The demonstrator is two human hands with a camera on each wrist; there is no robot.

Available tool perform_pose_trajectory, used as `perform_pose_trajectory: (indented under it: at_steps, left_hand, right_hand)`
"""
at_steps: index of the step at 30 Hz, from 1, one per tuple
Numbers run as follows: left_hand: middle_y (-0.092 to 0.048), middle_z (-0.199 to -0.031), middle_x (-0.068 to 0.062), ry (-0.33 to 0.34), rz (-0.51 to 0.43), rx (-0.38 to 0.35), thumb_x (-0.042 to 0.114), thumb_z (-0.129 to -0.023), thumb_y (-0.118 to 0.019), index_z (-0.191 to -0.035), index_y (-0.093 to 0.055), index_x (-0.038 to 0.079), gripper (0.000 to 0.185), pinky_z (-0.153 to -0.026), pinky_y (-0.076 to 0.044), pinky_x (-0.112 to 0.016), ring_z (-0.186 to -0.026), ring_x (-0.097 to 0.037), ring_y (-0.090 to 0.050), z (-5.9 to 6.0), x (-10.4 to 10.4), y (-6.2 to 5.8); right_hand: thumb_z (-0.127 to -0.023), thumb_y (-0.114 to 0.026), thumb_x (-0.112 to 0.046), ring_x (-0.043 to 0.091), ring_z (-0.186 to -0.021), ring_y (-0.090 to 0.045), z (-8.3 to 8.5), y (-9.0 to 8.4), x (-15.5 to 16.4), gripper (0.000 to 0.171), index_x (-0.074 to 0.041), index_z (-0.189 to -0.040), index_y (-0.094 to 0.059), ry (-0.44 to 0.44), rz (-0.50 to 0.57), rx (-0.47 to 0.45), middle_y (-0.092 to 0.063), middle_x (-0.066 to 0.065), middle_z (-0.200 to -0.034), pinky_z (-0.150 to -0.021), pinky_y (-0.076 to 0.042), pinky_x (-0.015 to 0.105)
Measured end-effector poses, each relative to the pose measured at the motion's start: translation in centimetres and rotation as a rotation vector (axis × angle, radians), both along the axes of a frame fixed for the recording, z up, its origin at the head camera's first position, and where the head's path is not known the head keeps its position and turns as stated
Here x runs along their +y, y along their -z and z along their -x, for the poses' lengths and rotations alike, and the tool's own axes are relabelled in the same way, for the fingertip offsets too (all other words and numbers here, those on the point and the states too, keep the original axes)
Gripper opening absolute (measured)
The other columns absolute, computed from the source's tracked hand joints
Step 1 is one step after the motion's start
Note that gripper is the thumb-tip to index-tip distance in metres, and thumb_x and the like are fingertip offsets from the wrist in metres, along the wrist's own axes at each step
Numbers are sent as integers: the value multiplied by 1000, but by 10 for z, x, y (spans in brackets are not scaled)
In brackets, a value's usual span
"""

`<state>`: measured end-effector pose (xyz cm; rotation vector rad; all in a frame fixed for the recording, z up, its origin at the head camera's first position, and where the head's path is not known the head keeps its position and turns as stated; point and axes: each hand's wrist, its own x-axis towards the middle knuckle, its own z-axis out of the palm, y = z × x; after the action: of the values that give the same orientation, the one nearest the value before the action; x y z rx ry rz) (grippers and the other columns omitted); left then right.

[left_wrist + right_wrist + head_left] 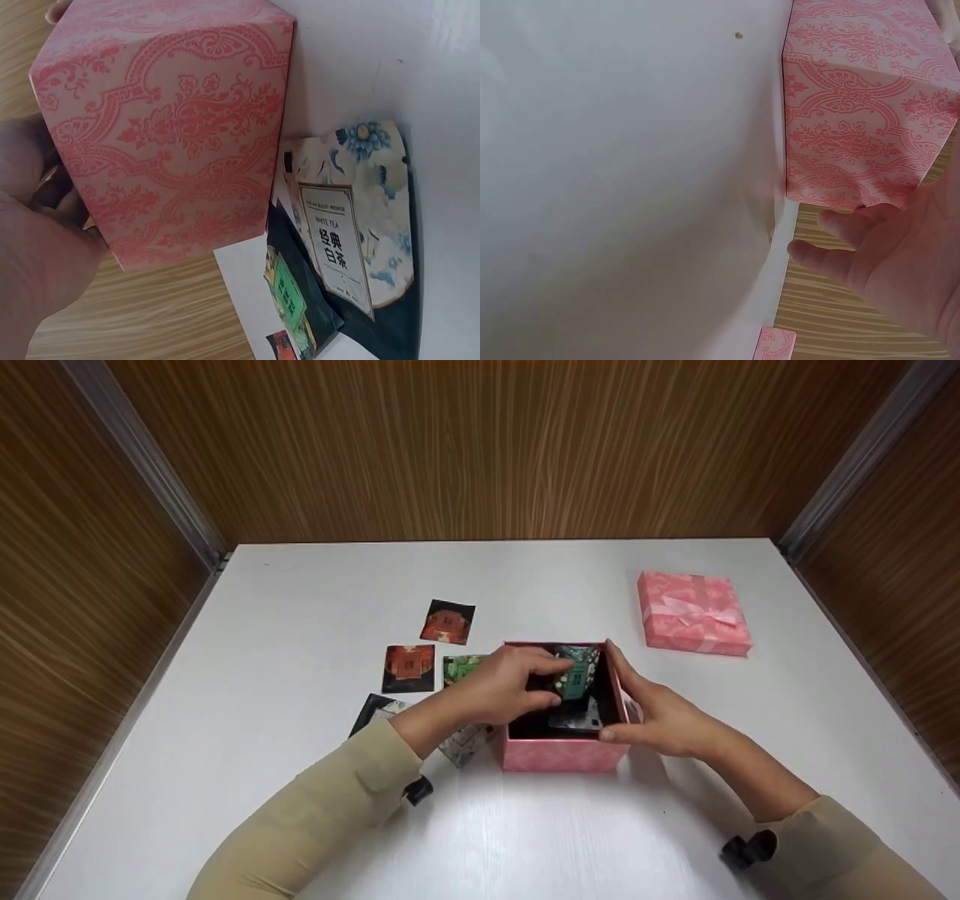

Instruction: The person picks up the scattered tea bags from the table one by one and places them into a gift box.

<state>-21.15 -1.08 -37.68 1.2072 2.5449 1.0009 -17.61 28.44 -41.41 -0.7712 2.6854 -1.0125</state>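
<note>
An open pink patterned box [559, 755] stands on the white table [315, 607]. My left hand [551, 679] reaches over its left wall and pinches a green tea packet [577, 675] inside the opening; another dark packet lies below it in the box. My right hand [637, 701] rests against the box's right wall, forefinger straight along the rim and thumb at the near corner. In the left wrist view the box wall [172, 127] fills the frame, with a white floral tea packet [352, 217] beside it. The right wrist view has the box [862, 97] above my relaxed fingers [832, 259].
The pink lid [694, 611] with a bow lies at the back right. Several tea packets lie left of the box: two red ones [448, 622] [409, 667], a green one [461, 666], a dark one [375, 709], a pale one [465, 744]. Wood-grain walls enclose the table.
</note>
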Motion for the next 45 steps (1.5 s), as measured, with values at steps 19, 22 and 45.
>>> perform_pose_trajectory:
  at_steps: [19, 22, 45]
  left_hand:
    - [-65, -145, -8, 14, 154, 77, 23, -103, -74, -151, -60, 11, 52, -112, -46, -33, -133, -20, -61, -3, 17, 6]
    - [-66, -145, -6, 4, 208, 90, 25, -102, -74, -151, -61, 12, 52, -115, -43, -35, -134, -20, -60, -2, 19, 6]
    - [-76, -102, 1, -55, 543, 205, 35, -97, -80, -114, -78, 21, 22, -79, -53, -44, -100, -22, -71, 2, 38, 2]
  right_hand:
    - [-89, -85, -43, 47, -147, -42, 0, 2, 3, 123, -16, -172, 1, -21, 4, 10, -28, 20, -170, -114, -37, 67]
    - [-89, -85, -42, 47, -146, -42, 0, 4, 3, 122, -17, -172, 1, -17, 3, 6, -29, 21, -170, -114, -37, 67]
    - [-88, -87, -37, 39, -153, -33, -1, 2, 1, 123, -20, -172, 2, -4, 20, -29, -21, 16, -173, -117, -34, 65]
